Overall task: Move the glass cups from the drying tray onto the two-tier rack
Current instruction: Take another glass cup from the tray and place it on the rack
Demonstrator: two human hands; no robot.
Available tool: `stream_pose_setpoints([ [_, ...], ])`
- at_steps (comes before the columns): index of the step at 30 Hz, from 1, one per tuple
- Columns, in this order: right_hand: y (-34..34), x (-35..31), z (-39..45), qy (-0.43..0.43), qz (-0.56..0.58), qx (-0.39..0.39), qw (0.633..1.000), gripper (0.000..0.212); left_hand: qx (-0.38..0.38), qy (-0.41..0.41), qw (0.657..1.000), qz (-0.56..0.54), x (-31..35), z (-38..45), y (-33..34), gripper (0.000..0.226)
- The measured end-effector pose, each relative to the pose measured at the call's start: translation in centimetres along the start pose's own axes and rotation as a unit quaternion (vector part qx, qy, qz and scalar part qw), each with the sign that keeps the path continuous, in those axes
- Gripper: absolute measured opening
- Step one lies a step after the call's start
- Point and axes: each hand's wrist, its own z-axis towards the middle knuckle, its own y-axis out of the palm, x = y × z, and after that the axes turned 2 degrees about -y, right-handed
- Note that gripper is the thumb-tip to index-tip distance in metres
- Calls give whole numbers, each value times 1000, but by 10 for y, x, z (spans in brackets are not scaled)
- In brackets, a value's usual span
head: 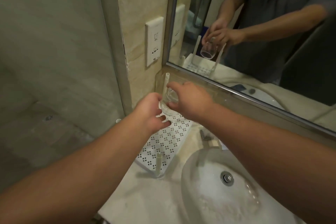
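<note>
No readable text; wall socket panel (pixel 154 41) markings illegible.

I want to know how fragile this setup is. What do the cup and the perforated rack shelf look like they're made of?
The glass cup, held in the right hand, looks like clear, thin glass: see-through with bright glints, also in the mirror. The rack shelf looks like white matte plastic or coated metal; its punched square holes and flat sheen leave that open. Its posts look like pale plastic tubes.

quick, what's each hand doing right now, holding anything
Left hand: fingers loosely curled beside the glass cup; whether it grips the cup cannot be told.
Right hand: closed on the glass cup, held above the white perforated rack.
</note>
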Motion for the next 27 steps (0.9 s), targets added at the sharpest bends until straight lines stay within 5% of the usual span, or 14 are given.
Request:
stream_pose_setpoints([
  [9, -64, -22, -52, 23, 1, 38, 999, 53, -81, -99, 982, -138, -25, -68, 8, 47],
  [17, -92, -46, -77, 12, 23, 4, 1000, 46, -167, -169, 960, -147, -43, -97, 0, 96],
  [27, -78, -63, -107, 22, 54, 48, 997, 48, -165, -144, 968, -125, -41, -105, -5, 79],
])
